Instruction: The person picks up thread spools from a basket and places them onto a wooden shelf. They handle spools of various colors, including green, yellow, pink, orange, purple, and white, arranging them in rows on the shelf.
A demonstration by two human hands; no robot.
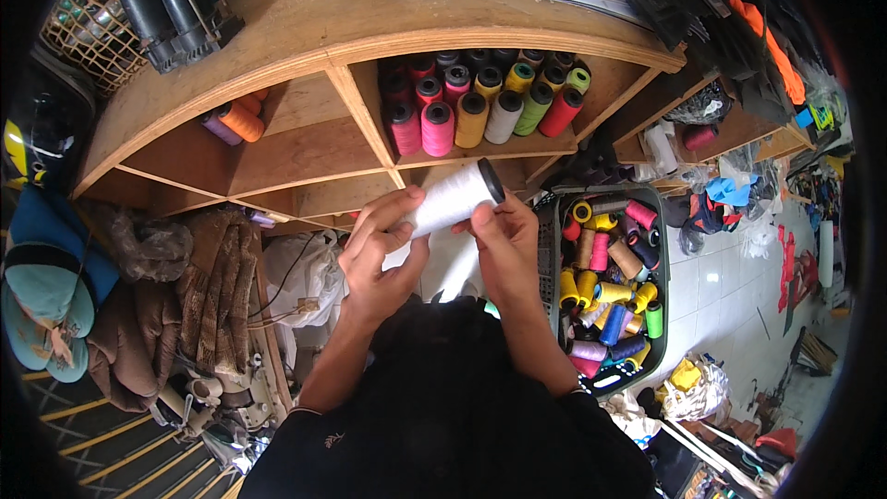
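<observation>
A white thread spool (451,200) with a black end lies tilted between both my hands, in front of the wooden shelf. My left hand (381,249) grips its left end with bent fingers and thumb. Around the black end on the right, my right hand (506,245) closes with its thumb against the thread. Behind the spool, a shelf compartment holds rows of standing thread spools in pink (437,128), mustard (471,120), grey (504,117), green (534,109) and red (561,112). Orange and purple spools (239,121) lie in the left compartment.
On my right, a dark basket (658,333) on the tiled floor is full of mixed thread spools. The wooden shelf (277,74) spans the front. Slippers (46,305) and brown fabric (219,291) hang at left. Bags and cloth (693,388) lie at lower right.
</observation>
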